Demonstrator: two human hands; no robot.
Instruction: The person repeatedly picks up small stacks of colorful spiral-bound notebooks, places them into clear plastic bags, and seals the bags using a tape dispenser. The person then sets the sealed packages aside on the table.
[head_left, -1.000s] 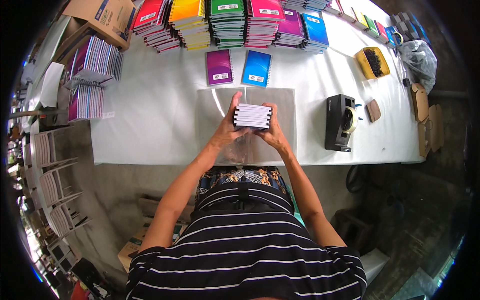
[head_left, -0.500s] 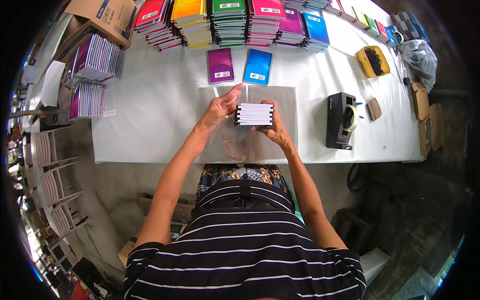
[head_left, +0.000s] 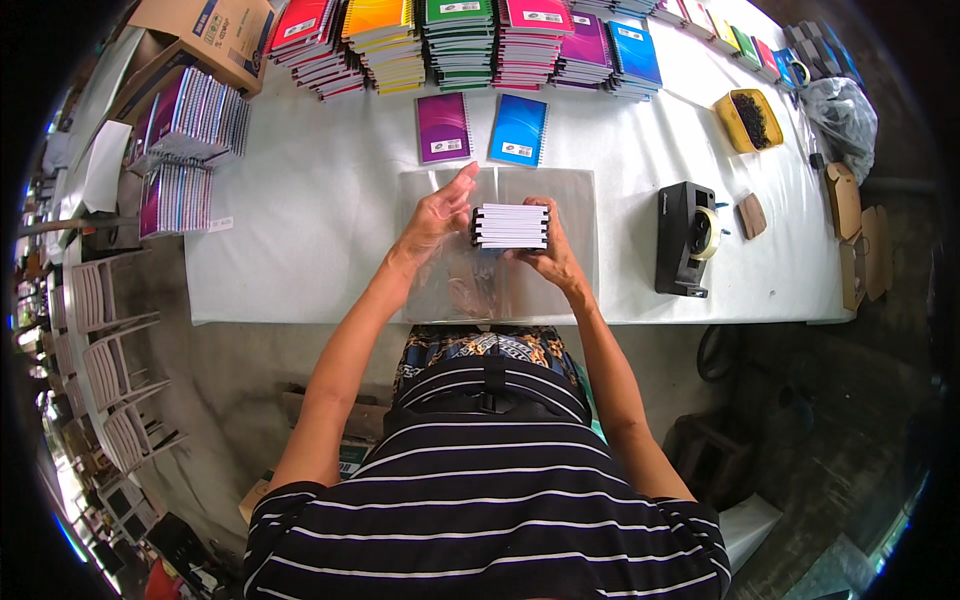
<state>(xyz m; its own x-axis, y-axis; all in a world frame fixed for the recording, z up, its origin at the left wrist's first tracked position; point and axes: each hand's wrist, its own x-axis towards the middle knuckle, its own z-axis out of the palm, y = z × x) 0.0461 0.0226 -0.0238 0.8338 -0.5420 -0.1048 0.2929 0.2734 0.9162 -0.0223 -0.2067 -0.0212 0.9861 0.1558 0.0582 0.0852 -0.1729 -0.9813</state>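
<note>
A small stack of spiral notebooks [head_left: 511,227] stands on edge, its white page edges facing up and black bindings at the side. My right hand [head_left: 548,246] grips it from the right, fingers and thumb at its far and near sides. At the stack's left, my left hand [head_left: 441,212] is open with fingers spread, close to the bindings; whether it touches them I cannot tell. Beneath both hands lie clear plastic sheets [head_left: 568,290] on the white table. Just beyond are a purple notebook [head_left: 443,128] and a blue notebook [head_left: 518,130], lying flat side by side.
Tall piles of coloured notebooks [head_left: 460,50] line the far edge. More purple notebooks [head_left: 178,200] and a cardboard box [head_left: 215,40] stand at left. To the right are a black tape dispenser [head_left: 676,240], a brown block [head_left: 752,216] and a yellow tub [head_left: 738,125] of small dark pieces.
Almost nothing differs. My left hand's fingers have shifted slightly, and the right hand keeps its hold on the notebook stack. The whole view has moved a little.
</note>
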